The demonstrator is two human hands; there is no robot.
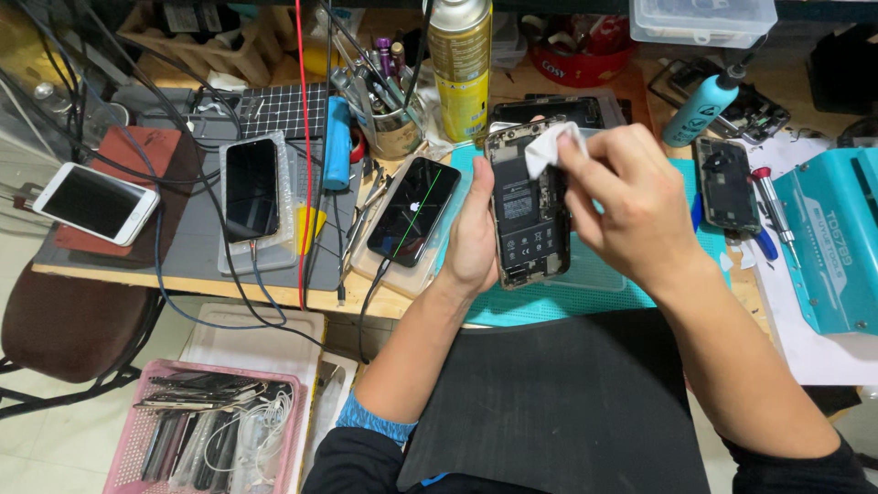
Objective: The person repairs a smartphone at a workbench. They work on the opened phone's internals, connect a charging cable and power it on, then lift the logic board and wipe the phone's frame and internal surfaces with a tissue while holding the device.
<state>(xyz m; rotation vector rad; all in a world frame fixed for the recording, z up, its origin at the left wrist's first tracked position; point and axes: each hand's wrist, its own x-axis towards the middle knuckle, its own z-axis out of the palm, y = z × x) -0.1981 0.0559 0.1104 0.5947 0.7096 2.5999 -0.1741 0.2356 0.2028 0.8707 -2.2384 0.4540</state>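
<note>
Head view looks down over my 2 hands above a teal mat [599, 297] at the edge of a wooden workbench [183, 279]. My left hand [473, 240] is wrapped around the left side of an opened phone [529, 215], thumb and palm closed on its edge, holding it upright with the battery and inner boards facing me. The phone sits just above the mat, slightly left of its middle. My right hand [631, 201] is pinched shut on a small white cloth [549, 151], fingertips pressing it against the upper right corner of the phone's open back.

Just left of my left hand lies a black phone with a lit screen [413, 210], showing a thin green line across the glass, with a cable running off its lower end. Further left, another dark phone [251, 189] rests on a grey pad, and a white phone [94, 202] sits on a reddish pad near the bench's far left edge. Behind the opened phone stands a tall yellow spray can [460, 69]. To the right of my right hand lie a bare phone frame [727, 183], a red-topped screwdriver [775, 212] and a teal machine [837, 247]. Below the bench on the left sits a pink basket [123, 448] of parts.
</note>
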